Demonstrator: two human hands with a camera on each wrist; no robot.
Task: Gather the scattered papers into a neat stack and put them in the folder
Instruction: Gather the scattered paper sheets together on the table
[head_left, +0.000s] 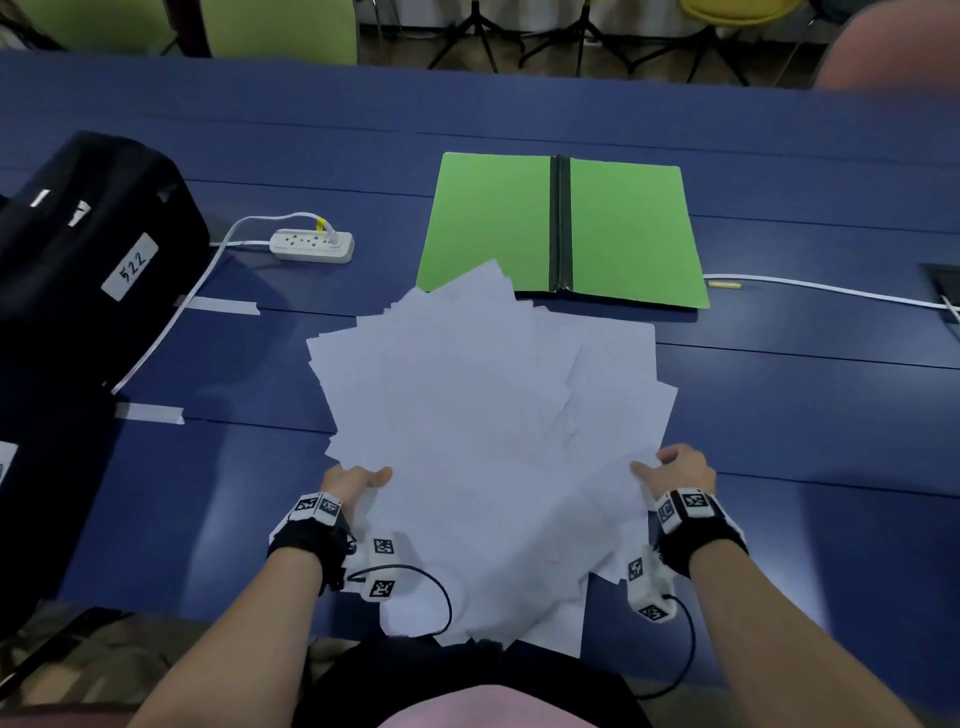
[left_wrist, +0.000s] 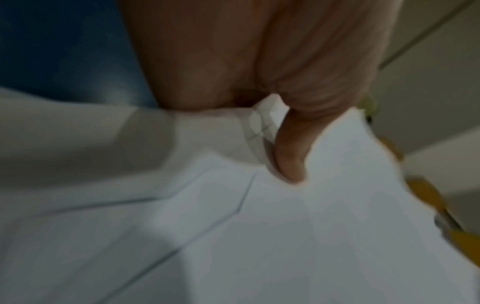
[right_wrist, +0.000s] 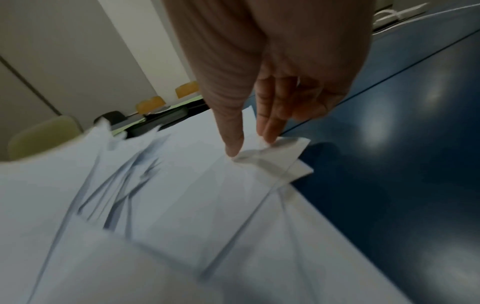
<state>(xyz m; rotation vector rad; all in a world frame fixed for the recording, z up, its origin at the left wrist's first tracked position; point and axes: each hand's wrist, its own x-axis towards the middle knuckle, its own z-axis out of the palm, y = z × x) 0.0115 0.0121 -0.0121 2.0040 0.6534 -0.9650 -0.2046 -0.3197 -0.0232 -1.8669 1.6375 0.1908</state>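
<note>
A loose fan of several white papers (head_left: 493, 426) lies askew on the blue table, its near end hanging over the table's front edge. My left hand (head_left: 358, 480) grips the pile's left edge, thumb on top of the papers (left_wrist: 259, 236). My right hand (head_left: 675, 467) pinches the right edge, with the thumb on top and fingers (right_wrist: 270, 127) under a corner of the papers (right_wrist: 182, 195). An open green folder (head_left: 493, 223) with a black spine lies flat just beyond the pile, and its near left corner is covered by sheets.
A black bag (head_left: 88, 244) with a label sits at the left. A white power strip (head_left: 311, 244) and its cable lie left of the folder. Another white cable (head_left: 831, 291) runs right toward a table socket. Chairs and tripod legs stand beyond the far edge.
</note>
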